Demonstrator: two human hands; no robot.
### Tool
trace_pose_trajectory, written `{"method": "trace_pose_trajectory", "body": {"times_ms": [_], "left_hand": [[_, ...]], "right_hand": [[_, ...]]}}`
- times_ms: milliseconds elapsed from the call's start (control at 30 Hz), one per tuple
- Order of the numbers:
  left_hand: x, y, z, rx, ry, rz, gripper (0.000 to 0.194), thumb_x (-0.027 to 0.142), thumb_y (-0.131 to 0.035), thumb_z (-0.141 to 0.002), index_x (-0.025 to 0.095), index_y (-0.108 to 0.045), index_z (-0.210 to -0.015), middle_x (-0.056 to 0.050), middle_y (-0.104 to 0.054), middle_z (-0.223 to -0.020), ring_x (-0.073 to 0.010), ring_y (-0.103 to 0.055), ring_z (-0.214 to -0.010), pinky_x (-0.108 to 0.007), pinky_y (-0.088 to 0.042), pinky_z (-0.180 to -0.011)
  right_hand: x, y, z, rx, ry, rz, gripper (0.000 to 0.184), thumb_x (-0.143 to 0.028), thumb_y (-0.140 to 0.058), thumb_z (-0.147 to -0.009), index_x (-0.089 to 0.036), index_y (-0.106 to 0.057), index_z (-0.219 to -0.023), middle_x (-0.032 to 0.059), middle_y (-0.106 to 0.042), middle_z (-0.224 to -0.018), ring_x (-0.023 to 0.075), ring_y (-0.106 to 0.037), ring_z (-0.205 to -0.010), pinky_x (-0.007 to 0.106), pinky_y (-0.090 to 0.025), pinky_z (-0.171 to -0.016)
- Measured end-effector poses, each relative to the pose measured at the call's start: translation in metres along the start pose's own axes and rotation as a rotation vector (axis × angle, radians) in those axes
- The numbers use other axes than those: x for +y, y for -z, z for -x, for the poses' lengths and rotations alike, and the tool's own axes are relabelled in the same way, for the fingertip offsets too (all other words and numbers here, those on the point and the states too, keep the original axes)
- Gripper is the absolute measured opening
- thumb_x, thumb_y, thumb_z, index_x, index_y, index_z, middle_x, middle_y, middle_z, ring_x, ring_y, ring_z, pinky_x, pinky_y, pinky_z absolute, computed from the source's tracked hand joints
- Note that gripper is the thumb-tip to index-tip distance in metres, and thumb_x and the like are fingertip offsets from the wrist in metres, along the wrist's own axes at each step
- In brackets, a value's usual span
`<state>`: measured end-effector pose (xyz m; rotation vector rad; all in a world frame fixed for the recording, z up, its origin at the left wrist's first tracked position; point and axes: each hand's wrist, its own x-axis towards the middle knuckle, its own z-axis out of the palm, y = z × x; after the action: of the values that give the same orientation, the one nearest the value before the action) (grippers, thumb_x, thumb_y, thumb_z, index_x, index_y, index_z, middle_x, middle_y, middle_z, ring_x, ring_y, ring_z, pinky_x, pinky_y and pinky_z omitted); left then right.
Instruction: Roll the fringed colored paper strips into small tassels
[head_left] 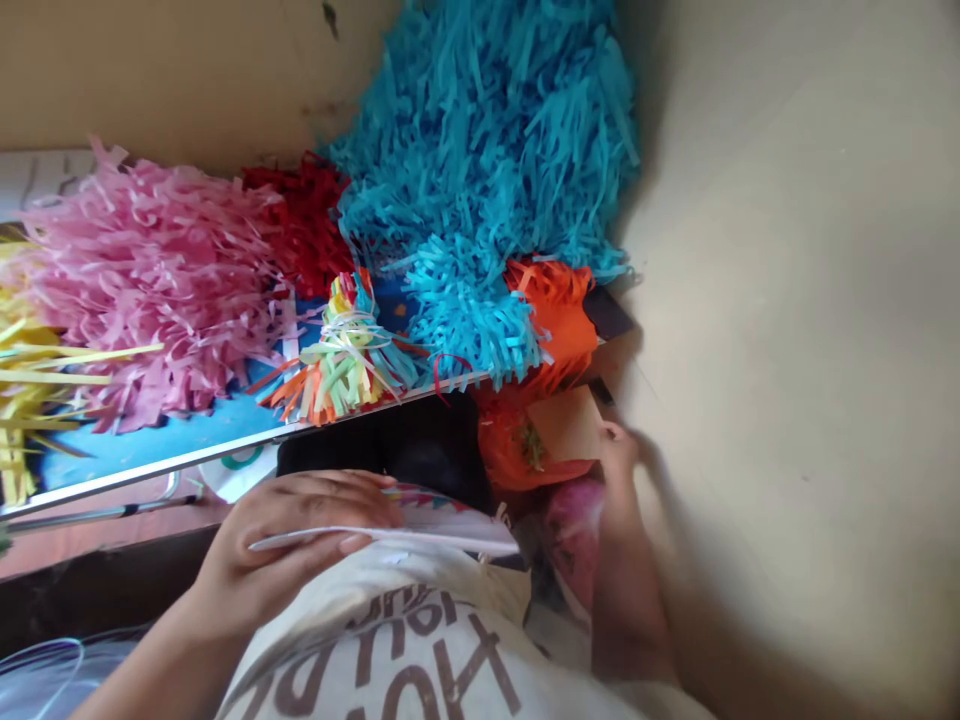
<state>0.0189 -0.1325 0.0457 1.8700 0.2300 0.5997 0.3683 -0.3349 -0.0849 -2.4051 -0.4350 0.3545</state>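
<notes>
My left hand [307,530] is closed round a thin white sheet [450,532] with a colourful print on part of it, held flat against my shirt front. Low on the right, my right hand [618,446] pinches the edge of a tan piece of card [566,425]. The card lies over the opening of an orange plastic bag [499,445], beside some small greenish bits. Most of the right hand's fingers are hidden behind the card.
A blue-topped table [150,440] bears fringed paper: a pink pile [165,290], red [307,220], a tall turquoise heap [487,130], orange [559,310] and yellow [22,380]. A multicoloured tied bundle [349,360] sits near its edge. A plain wall [795,350] stands close on the right.
</notes>
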Motion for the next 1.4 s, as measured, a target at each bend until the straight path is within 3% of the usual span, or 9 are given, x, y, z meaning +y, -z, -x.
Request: {"method": "trace_pose_trajectory", "body": {"times_ms": [100,167,267,333,500,700,933,1133,1400], "left_hand": [[0.002,-0.007,-0.017,-0.143,-0.095,0.015,0.023,0.015,-0.062,-0.090,0.024,-0.077,-0.104,-0.005,-0.079,-0.099,-0.0214,-0.074,-0.096,-0.029,-0.061,-0.084],[0.004,-0.016,-0.030,-0.189,-0.132,-0.019,0.021,0.016,-0.066,-0.088,0.022,-0.078,-0.105,-0.009,-0.071,-0.124,-0.0243,-0.069,-0.112,-0.032,-0.057,-0.095],[0.010,-0.030,-0.047,-0.247,-0.091,-0.001,0.018,0.018,-0.070,-0.086,0.020,-0.079,-0.102,-0.012,-0.055,-0.145,-0.0306,-0.051,-0.136,-0.035,-0.048,-0.109],[0.016,-0.035,-0.053,-0.273,-0.055,0.073,0.016,0.019,-0.070,-0.086,0.018,-0.080,-0.098,-0.014,-0.063,-0.136,-0.0307,-0.042,-0.143,-0.035,-0.045,-0.112],[0.022,-0.026,-0.042,-0.147,0.068,0.197,0.016,0.026,-0.070,-0.087,0.015,-0.081,-0.091,-0.015,-0.075,-0.106,-0.0272,-0.069,-0.112,-0.030,-0.056,-0.093],[0.014,-0.008,-0.013,0.047,0.127,0.148,0.021,0.032,-0.074,-0.084,0.013,-0.080,-0.090,-0.012,-0.077,-0.086,-0.0182,-0.070,-0.076,-0.023,-0.055,-0.069],[0.004,-0.002,0.004,0.158,0.158,0.199,0.023,0.032,-0.073,-0.084,0.010,-0.078,-0.082,-0.008,-0.071,-0.074,-0.0131,-0.062,-0.065,-0.020,-0.048,-0.057],[-0.002,0.007,0.014,0.203,0.170,0.259,0.031,0.039,-0.074,-0.083,0.009,-0.077,-0.083,-0.008,-0.070,-0.074,-0.0131,-0.060,-0.064,-0.021,-0.046,-0.055],[-0.007,0.010,0.019,0.219,0.189,0.327,0.036,0.045,-0.073,-0.082,0.009,-0.076,-0.079,-0.007,-0.067,-0.072,-0.0130,-0.058,-0.063,-0.022,-0.044,-0.054]], "right_hand": [[0.002,0.043,-0.006,-0.029,0.017,-0.019,0.044,-0.052,-0.056,-0.080,-0.015,-0.074,-0.098,0.0126,-0.076,-0.096,0.0248,-0.068,-0.083,0.034,-0.051,-0.073],[-0.011,0.076,0.013,-0.105,0.114,-0.054,0.042,-0.054,-0.061,-0.080,-0.018,-0.075,-0.098,0.0094,-0.077,-0.097,0.0242,-0.070,-0.082,0.034,-0.054,-0.073],[-0.057,0.110,0.052,-0.169,0.408,-0.028,0.033,-0.052,-0.069,-0.081,-0.023,-0.077,-0.095,0.0061,-0.077,-0.095,0.0230,-0.072,-0.082,0.035,-0.057,-0.078],[-0.095,0.117,0.072,-0.190,0.637,0.019,0.024,-0.047,-0.070,-0.084,-0.026,-0.078,-0.092,0.0031,-0.078,-0.089,0.0205,-0.072,-0.077,0.032,-0.058,-0.076],[-0.168,0.103,0.080,-0.382,1.157,0.044,0.012,-0.034,-0.065,-0.091,-0.029,-0.076,-0.095,-0.0023,-0.078,-0.086,0.0148,-0.071,-0.066,0.025,-0.055,-0.059],[-0.226,0.070,0.074,-0.443,1.554,0.187,0.023,-0.037,-0.060,-0.095,-0.029,-0.073,-0.113,0.0005,-0.078,-0.100,0.0195,-0.072,-0.081,0.036,-0.050,-0.076],[-0.272,0.043,0.087,-0.589,1.551,0.177,0.020,-0.039,-0.062,-0.093,-0.030,-0.074,-0.081,-0.0080,-0.075,-0.075,0.0142,-0.065,-0.060,0.030,-0.043,-0.058],[-0.275,0.034,0.100,-0.409,1.644,0.222,0.013,-0.032,-0.062,-0.094,-0.029,-0.073,-0.086,-0.0063,-0.076,-0.079,0.0152,-0.067,-0.066,0.034,-0.040,-0.068],[-0.285,0.029,0.105,-0.463,1.690,0.264,0.008,-0.027,-0.062,-0.093,-0.028,-0.069,-0.090,-0.0025,-0.076,-0.091,0.0177,-0.070,-0.080,0.035,-0.041,-0.075]]}}
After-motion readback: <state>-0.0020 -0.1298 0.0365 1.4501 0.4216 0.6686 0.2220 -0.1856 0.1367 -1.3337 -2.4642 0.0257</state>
